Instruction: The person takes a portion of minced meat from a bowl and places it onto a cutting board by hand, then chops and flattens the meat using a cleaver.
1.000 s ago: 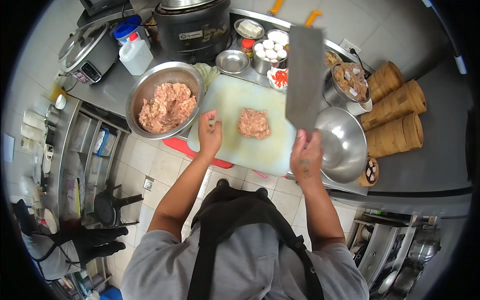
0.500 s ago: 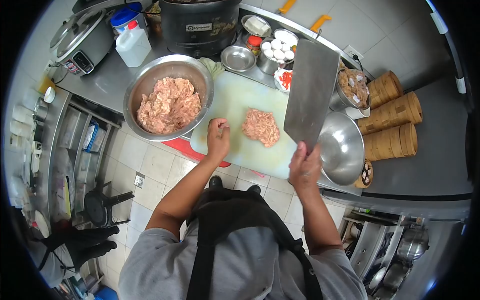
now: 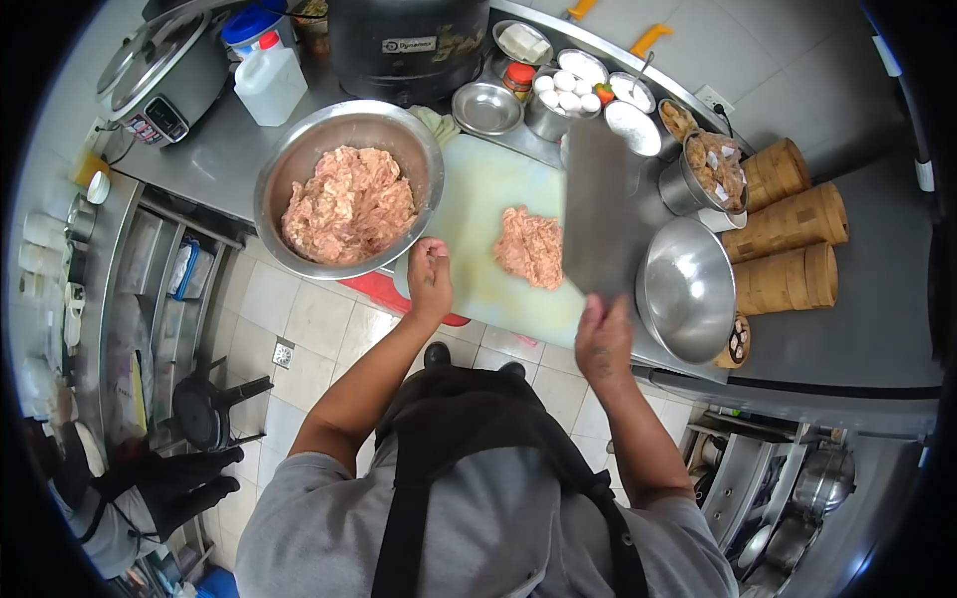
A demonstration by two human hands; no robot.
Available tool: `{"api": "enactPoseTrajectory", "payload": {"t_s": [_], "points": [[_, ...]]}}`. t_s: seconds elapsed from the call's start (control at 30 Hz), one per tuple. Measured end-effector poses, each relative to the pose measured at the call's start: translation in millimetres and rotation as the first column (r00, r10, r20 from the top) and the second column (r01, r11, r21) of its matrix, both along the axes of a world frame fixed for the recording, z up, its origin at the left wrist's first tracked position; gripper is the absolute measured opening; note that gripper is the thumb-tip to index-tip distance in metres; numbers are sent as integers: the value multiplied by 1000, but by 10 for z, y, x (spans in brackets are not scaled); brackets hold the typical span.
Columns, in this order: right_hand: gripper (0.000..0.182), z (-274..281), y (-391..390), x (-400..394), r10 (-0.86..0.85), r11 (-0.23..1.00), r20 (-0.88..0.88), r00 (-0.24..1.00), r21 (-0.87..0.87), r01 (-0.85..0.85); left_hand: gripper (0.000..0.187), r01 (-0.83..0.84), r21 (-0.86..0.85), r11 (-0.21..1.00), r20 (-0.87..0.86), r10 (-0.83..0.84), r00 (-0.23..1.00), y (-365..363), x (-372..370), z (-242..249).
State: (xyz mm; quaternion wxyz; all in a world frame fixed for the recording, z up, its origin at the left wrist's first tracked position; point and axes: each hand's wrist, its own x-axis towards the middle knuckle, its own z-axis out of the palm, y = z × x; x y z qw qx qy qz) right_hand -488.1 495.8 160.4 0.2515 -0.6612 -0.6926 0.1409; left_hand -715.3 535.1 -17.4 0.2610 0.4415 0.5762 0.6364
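**Cleaver swings down beside the mince**

Steel desk [image 3: 214, 149] in a tiled kitchen carries everything, seen from above the person's own shoulders and dark apron. Nearest, the right hand [image 3: 601, 339] is wrapped tight round the handle of a cleaver [image 3: 598, 207]; the left hand [image 3: 431, 277] sits at the near left edge of the board [image 3: 488, 189], fingers curled in and holding nothing that shows.

A second ago the cleaver stood raised, its flat face turned up to the camera and tipped toward the far right. Now the blade has dropped lower over the board and straightened, so its near part covers the right edge of the mince [image 3: 530, 247]. My reading is that a chopping or scraping stroke is under way, though whether the edge touches the board cannot be told from here. The left hand has barely shifted and stays clear of the blade.

As it lies now, the cleaver's long axis runs near to far, handle toward the person, blunt end pointing away at the small bowls. The mince is a low patch a little right of the board's middle, longer near-to-far than across.

Left of the board, touching its edge, a big bowl [image 3: 424, 149] holds much more mince. Right of it sits an empty bowl [image 3: 688, 289]. Farther right stand steamers [image 3: 793, 214]. At the far edge are eggs [image 3: 566, 88] and a black pot [image 3: 409, 45].
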Motion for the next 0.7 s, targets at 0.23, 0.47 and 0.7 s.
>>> {"api": "enactPoseTrajectory", "payload": {"t_s": [0.23,0.47,0.7], "points": [[26,7,-42,333,287,939,242,927,-264,-221,17,-129,94,987,-176,144,974,-42,103,-86],[22,-471,-83,573,358,906,211,909,-313,-284,21,-215,100,971,-317,236,919,5,131,-34],[23,150,-45,363,158,981,48,986,-123,-151,19,-249,107,963,-422,271,865,31,165,-3]]}}
